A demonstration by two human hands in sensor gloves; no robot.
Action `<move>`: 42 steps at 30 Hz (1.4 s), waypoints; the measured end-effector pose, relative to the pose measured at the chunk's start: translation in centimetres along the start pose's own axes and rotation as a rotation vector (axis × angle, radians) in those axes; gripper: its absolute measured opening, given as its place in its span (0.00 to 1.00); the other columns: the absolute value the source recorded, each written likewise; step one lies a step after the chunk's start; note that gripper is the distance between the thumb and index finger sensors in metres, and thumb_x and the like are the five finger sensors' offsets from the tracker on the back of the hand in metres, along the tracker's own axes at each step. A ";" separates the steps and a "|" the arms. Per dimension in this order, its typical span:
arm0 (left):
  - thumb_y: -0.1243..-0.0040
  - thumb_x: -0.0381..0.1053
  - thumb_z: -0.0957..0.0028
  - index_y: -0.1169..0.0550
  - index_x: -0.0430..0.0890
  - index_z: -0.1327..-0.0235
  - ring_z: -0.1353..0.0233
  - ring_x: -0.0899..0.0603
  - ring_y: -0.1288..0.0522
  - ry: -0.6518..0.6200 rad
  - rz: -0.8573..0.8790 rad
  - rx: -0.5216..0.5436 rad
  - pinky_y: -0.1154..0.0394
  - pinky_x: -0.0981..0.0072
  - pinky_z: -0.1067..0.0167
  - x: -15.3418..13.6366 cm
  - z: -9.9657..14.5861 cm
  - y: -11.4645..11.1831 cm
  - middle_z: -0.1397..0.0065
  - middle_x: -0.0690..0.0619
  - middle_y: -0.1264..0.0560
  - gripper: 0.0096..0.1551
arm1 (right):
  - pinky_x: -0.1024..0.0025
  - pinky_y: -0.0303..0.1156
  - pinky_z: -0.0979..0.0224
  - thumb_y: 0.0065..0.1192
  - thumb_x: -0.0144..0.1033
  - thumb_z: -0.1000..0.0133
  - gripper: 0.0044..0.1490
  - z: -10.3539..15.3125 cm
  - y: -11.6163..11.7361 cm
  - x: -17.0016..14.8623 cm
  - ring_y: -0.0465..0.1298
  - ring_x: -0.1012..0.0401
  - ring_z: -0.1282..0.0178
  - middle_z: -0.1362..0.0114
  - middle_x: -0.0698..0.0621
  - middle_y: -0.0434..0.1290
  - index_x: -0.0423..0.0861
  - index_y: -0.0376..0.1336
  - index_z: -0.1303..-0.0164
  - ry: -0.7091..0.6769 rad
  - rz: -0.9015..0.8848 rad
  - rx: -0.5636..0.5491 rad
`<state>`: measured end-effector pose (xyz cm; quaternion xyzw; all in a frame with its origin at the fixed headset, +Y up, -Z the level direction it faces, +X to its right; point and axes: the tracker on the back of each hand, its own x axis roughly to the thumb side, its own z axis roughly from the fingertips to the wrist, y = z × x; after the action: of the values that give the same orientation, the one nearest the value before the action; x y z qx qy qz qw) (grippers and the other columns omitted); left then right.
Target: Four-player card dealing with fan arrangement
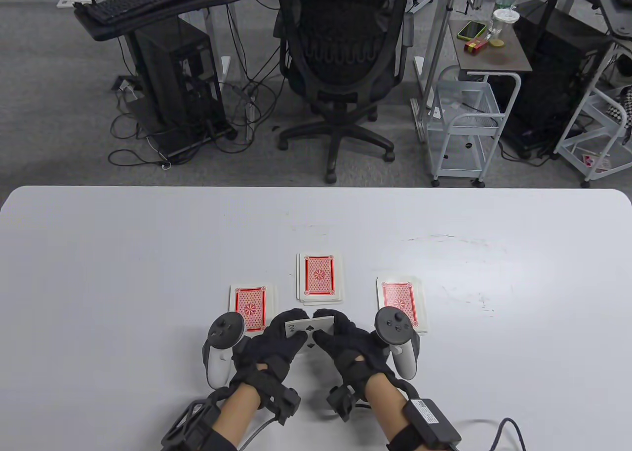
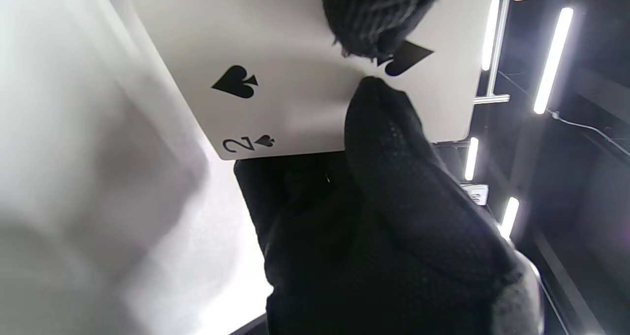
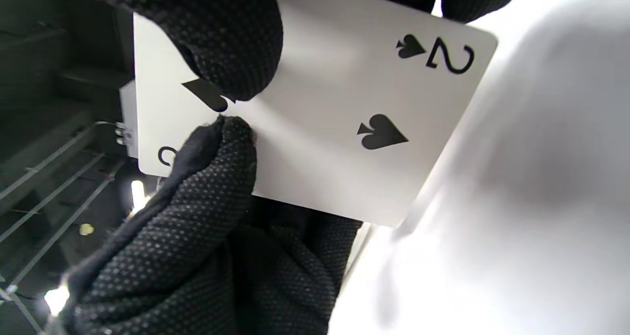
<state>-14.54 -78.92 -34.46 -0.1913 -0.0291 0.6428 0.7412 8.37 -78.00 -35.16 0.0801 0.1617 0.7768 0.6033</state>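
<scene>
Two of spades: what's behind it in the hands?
Behind the two of spades, a thin white stack edge shows in the right wrist view. Gloved fingers cover the rest.

Both hands together, low centre of table view.
Left hand point(image 1: 274, 345) and right hand point(image 1: 348, 340) meet fingertip to fingertip, thumbs on top, pinching the two of spades point(image 1: 311, 326) between them; forearms enter from bottom edge.
</scene>
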 end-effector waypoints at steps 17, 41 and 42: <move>0.33 0.60 0.48 0.51 0.54 0.20 0.17 0.37 0.43 -0.128 0.238 -0.229 0.45 0.44 0.25 -0.3 -0.5 0.8 0.15 0.53 0.45 0.52 | 0.42 0.68 0.33 0.64 0.33 0.41 0.27 0.7 -3.0 3.8 0.75 0.43 0.31 0.30 0.47 0.69 0.49 0.62 0.31 -0.188 -0.400 -0.004; 0.39 0.58 0.44 0.31 0.54 0.27 0.39 0.38 0.18 -0.278 0.257 -0.252 0.19 0.49 0.43 2.9 1.5 0.8 0.24 0.50 0.29 0.31 | 0.34 0.65 0.35 0.60 0.43 0.39 0.24 1.1 -1.5 14.6 0.79 0.43 0.38 0.36 0.45 0.74 0.44 0.68 0.38 -0.452 0.359 -0.244; 0.39 0.58 0.44 0.29 0.54 0.28 0.39 0.39 0.17 -0.271 0.240 -0.267 0.19 0.49 0.43 2.9 1.5 1.0 0.25 0.49 0.27 0.30 | 0.34 0.65 0.35 0.60 0.40 0.40 0.24 0.9 -1.6 14.7 0.79 0.42 0.37 0.35 0.44 0.73 0.43 0.67 0.37 -0.447 0.351 -0.186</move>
<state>-15.38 -75.67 -33.97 -0.2016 -0.1904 0.7366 0.6169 6.32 -63.37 -35.87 0.2202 -0.0631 0.8438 0.4853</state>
